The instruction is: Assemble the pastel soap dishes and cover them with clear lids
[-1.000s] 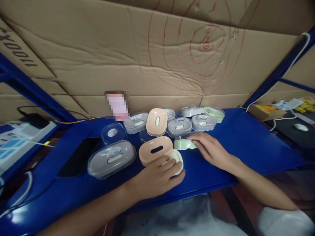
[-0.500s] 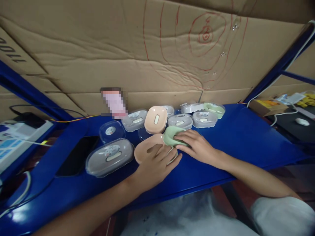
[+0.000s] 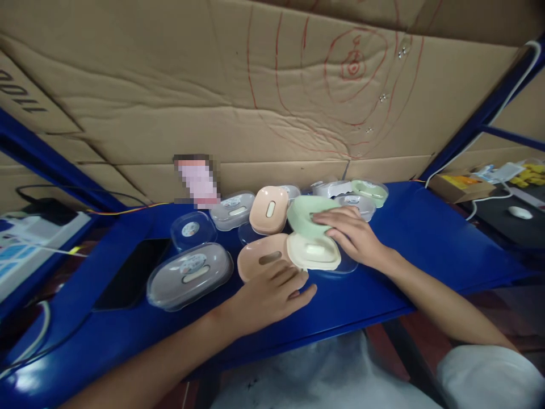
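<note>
My right hand (image 3: 349, 230) grips a light green soap dish (image 3: 309, 211) by its right side, fingers at its slot, raised above the table. Just below it is a cream oval dish (image 3: 314, 251) with a raised bar in its middle. A clear plastic cover (image 3: 347, 266) shows partly under the cream dish. To its left a peach dish (image 3: 259, 255) with a long slot lies beside the cream one. My left hand (image 3: 272, 295) rests palm down at the near edge of the peach dish, fingers apart and slightly bent; whether the fingertips press on the cream dish I cannot tell.
Grey lidded soap boxes (image 3: 191, 275) stand around, several at the back. A peach box (image 3: 269, 210), a clear lid (image 3: 192, 230) and a green box (image 3: 369, 193) are among them. A black phone-like slab (image 3: 131, 272) lies left. Cardboard (image 3: 191, 85) walls the back.
My right hand has lifted the green dish up and away from me, uncovering the cream dish. My left hand has stayed almost in place, its fingers a little lower.
</note>
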The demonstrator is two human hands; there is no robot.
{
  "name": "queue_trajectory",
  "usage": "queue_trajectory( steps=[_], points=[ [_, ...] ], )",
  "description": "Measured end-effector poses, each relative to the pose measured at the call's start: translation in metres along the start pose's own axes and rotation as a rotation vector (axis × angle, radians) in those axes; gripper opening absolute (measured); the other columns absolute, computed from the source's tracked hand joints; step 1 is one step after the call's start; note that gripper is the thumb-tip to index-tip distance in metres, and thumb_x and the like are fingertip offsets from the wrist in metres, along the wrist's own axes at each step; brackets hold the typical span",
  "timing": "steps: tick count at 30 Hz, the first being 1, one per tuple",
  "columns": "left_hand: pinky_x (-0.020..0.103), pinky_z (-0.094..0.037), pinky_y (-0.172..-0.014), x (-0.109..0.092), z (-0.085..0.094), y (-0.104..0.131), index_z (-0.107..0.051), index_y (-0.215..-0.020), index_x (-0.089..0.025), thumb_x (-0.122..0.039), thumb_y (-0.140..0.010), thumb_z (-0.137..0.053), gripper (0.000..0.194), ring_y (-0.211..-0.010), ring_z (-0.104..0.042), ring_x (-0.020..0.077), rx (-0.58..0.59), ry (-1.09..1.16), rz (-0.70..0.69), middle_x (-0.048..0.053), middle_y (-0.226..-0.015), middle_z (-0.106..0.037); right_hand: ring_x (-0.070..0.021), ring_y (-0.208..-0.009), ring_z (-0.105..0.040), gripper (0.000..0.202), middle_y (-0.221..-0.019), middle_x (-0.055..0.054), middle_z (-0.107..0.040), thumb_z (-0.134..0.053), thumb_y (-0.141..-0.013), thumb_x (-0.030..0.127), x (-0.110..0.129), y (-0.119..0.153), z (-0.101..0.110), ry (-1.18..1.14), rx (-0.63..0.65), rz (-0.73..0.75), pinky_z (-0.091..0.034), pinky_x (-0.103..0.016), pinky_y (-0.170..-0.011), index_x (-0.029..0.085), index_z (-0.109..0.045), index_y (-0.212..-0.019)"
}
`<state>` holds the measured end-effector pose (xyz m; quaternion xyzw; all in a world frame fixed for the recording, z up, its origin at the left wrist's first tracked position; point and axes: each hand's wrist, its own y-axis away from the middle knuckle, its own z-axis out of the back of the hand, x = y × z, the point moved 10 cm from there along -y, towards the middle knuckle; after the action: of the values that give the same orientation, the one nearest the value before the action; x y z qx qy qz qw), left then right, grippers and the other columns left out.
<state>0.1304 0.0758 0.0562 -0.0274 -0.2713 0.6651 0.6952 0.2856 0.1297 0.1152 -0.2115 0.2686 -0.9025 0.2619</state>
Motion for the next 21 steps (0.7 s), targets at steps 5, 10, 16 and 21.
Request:
queue_trajectory(
  steps=[5,10,16,21],
  points=[
    [0.045,-0.046,-0.118,-0.001,0.003,0.000,-0.065,-0.128,-0.018,-0.011,-0.102,-0.063,0.027,-0.126,-0.065,0.0250,-0.050,0.035,0.003,0.010,-0.133,-0.070,-0.0312,-0.122,-0.067,0.023,-0.130,-0.013,-0.074,-0.056,-0.109,0.028,-0.032,-0.002,0.010,0.357,-0.113,-0.101,-0.045,-0.051,-0.106,0.024,-0.072,-0.124],
    [0.048,-0.047,-0.118,0.000,-0.001,0.000,-0.067,-0.122,-0.016,-0.011,-0.100,-0.066,0.023,-0.126,-0.066,0.0264,-0.013,0.043,0.000,0.011,-0.131,-0.072,-0.0233,-0.101,-0.074,0.026,-0.113,-0.007,-0.079,-0.049,-0.109,0.024,-0.047,0.007,-0.031,0.099,0.284,0.003,-0.054,-0.041,-0.093,0.022,-0.073,-0.119],
    [0.047,-0.049,-0.116,0.002,-0.001,-0.001,-0.069,-0.114,-0.017,-0.012,-0.100,-0.066,0.015,-0.124,-0.067,0.0259,-0.024,0.054,0.004,0.011,-0.127,-0.073,-0.0302,-0.132,-0.064,0.042,-0.143,-0.014,-0.068,-0.048,-0.108,0.018,-0.048,0.010,-0.053,0.229,0.290,-0.037,-0.051,-0.048,-0.105,0.019,-0.061,-0.148],
    [0.048,-0.049,-0.114,0.002,-0.001,-0.001,-0.070,-0.114,-0.016,-0.013,-0.099,-0.068,0.016,-0.127,-0.066,0.0278,-0.036,0.069,-0.002,0.013,-0.129,-0.072,-0.0324,-0.124,-0.066,0.045,-0.139,-0.016,-0.071,-0.048,-0.112,0.032,-0.059,0.008,-0.069,0.251,0.362,-0.100,-0.049,-0.050,-0.104,0.015,-0.056,-0.152]
  ],
)
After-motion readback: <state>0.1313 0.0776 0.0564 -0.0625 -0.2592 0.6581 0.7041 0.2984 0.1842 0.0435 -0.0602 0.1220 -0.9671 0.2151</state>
